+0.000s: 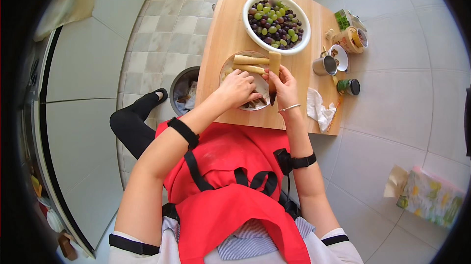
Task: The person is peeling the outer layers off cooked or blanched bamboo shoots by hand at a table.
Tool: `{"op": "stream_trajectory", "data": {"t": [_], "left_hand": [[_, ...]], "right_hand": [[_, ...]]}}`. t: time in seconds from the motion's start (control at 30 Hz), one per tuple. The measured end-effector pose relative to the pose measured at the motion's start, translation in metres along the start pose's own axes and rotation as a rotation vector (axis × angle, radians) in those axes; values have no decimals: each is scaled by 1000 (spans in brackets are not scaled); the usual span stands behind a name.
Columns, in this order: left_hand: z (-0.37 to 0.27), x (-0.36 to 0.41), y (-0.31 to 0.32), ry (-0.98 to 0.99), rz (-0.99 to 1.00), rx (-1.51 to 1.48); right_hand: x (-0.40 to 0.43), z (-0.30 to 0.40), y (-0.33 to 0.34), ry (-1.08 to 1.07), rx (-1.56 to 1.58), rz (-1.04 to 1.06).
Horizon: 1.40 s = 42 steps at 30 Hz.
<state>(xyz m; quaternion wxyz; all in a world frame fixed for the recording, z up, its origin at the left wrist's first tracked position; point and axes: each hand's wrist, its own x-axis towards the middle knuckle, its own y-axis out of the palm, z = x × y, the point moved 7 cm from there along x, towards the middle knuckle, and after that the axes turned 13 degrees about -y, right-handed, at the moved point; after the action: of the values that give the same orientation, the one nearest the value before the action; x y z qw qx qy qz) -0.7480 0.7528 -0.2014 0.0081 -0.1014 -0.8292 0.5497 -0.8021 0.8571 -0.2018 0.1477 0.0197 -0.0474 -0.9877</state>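
My right hand (285,86) grips a thick pale yellow stalk (274,63) with a dark brown lower end, held upright over the right side of a round plate (262,84). Fingers curled and thumb out, my left hand (238,89) is over the left part of that plate. Its palm side is hidden, so I cannot tell whether it holds anything. Pale stalks (251,60) lie across the plate's far half. Several dark brown pieces (257,102) sit near its front edge.
Beyond the plate, a white bowl (245,24) holds green and purple grapes (274,23). Along the wooden table's (230,17) right side are a metal cup (324,65), a white bowl (343,58), a dark-lidded jar (347,87) and crumpled tissue (319,108). A lined bin (180,80) stands left, on the floor.
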Motion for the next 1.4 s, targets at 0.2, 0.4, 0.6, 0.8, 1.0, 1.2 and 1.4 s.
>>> {"op": "stream_trajectory", "data": {"t": [0.2,0.4,0.6,0.8,1.0,1.2,1.4], "left_hand": [[-2,-17,-30,-30,-387,-164],[11,-35,-52,-263,-500,-295],[13,-29,-39,-414,-222,-773],[28,-28,-4,-441,201,-1095],[25,-31,-17,-466,200,-1065],[4,-26,-34,-434,204,-925],[10,-26,-22,-447,378,-1173]], "right_hand": [[-11,-5,10,165,271,99],[-17,-8,14,221,533,-38],[-20,-20,24,291,628,-141],[-22,-11,15,267,565,2],[-24,-19,15,293,559,29],[-23,-21,12,270,594,-18],[-20,-23,14,290,647,57]]}}
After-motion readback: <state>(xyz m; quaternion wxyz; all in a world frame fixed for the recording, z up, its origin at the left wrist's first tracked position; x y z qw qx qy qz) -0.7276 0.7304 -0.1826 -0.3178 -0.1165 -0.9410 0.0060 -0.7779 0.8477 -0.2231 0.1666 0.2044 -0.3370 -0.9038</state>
